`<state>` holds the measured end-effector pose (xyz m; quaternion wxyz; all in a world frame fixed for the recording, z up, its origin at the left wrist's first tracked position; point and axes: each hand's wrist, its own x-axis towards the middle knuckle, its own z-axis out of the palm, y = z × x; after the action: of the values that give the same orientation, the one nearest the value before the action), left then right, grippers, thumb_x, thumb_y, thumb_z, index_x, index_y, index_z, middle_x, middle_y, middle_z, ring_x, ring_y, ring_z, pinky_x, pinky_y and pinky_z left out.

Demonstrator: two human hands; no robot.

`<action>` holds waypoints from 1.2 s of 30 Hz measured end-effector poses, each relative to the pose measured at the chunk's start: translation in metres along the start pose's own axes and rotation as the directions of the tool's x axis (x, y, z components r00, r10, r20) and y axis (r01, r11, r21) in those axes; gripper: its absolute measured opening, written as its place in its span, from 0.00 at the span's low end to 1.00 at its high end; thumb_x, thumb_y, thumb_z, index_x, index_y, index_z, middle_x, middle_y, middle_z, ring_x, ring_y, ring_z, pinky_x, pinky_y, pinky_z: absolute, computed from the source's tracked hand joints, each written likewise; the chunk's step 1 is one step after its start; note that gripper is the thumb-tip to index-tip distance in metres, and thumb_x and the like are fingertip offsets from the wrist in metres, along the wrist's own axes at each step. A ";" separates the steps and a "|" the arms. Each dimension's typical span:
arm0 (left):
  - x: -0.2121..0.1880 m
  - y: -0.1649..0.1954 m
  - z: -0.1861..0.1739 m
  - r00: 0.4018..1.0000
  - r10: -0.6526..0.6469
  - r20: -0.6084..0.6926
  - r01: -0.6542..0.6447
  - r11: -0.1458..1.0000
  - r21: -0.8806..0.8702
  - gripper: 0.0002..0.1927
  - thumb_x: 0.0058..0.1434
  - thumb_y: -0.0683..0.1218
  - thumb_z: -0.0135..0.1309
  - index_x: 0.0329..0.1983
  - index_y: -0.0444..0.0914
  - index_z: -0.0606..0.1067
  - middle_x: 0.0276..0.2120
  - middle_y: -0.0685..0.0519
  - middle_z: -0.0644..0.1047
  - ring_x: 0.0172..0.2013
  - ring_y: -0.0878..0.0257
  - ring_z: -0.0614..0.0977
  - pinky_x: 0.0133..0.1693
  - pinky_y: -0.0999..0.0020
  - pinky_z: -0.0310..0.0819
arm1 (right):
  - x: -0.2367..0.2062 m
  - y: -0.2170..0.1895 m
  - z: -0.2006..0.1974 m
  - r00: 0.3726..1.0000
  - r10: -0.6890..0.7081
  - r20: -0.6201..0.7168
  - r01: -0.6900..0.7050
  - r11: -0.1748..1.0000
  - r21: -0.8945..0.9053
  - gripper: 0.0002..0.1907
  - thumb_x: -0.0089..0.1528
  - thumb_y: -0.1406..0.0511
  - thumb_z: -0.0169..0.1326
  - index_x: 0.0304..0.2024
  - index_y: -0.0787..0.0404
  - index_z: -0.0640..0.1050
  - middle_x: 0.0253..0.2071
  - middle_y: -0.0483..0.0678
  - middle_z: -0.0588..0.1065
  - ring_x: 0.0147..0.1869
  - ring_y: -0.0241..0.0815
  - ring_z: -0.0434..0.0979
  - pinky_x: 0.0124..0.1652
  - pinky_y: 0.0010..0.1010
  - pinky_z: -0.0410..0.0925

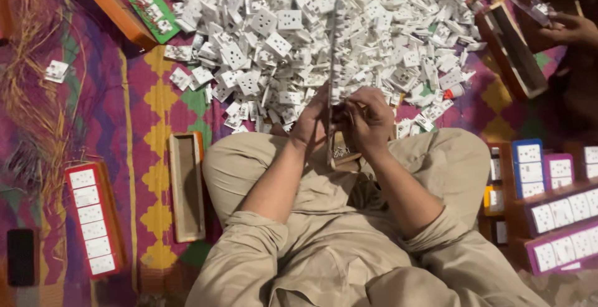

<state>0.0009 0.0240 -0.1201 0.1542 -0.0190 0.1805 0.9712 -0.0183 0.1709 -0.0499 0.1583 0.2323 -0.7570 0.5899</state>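
Warm dim light, soft focus, dark corners

Beige all over here: loose khaki-tan cloth, soft and creased, covers the trunk and both legs, filling the frame from six o'clock upward. The sleeves are rolled into thick bunched cuffs near the elbows, forearms bare beyond them. The left hand [309, 126] and right hand [369, 119] are bare too, no rings, watch or gloves showing.
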 end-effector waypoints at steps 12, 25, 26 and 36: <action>-0.007 -0.002 -0.001 0.995 0.092 0.044 -0.092 0.996 0.001 0.34 0.74 0.52 0.51 0.80 0.45 0.55 0.52 0.54 0.78 0.50 0.63 0.82 0.50 0.63 0.80 | 0.005 -0.004 0.018 0.998 -0.053 0.037 0.052 0.998 0.023 0.08 0.61 0.78 0.62 0.41 0.67 0.79 0.44 0.51 0.76 0.56 0.49 0.75 0.60 0.38 0.68; -0.031 -0.005 0.010 0.997 0.071 0.042 -0.074 0.994 0.078 0.30 0.75 0.50 0.51 0.78 0.48 0.59 0.46 0.56 0.79 0.41 0.67 0.81 0.38 0.71 0.77 | -0.026 0.014 0.002 0.987 -0.038 0.158 0.018 0.992 0.124 0.08 0.62 0.78 0.61 0.43 0.68 0.79 0.48 0.53 0.76 0.54 0.43 0.77 0.54 0.29 0.69; -0.033 -0.005 0.012 0.998 0.061 0.027 -0.064 0.992 0.109 0.31 0.74 0.50 0.52 0.78 0.48 0.60 0.46 0.57 0.79 0.41 0.68 0.81 0.38 0.72 0.76 | -0.027 0.015 -0.001 0.986 -0.034 0.163 0.011 0.990 0.140 0.08 0.62 0.78 0.61 0.43 0.68 0.78 0.48 0.53 0.76 0.54 0.43 0.77 0.54 0.29 0.69; -0.039 -0.005 0.025 0.999 0.005 -0.048 0.004 0.981 0.196 0.36 0.68 0.51 0.57 0.78 0.46 0.59 0.49 0.58 0.79 0.43 0.69 0.80 0.38 0.75 0.74 | -0.030 0.008 -0.011 0.987 0.006 0.160 -0.018 0.997 0.072 0.08 0.61 0.76 0.63 0.41 0.66 0.77 0.43 0.50 0.76 0.50 0.43 0.76 0.49 0.30 0.69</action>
<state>0.0401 0.0261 -0.0953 0.1506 -0.0272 0.2789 0.9480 0.0021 0.1882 -0.0693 0.0850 0.2796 -0.7466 0.5977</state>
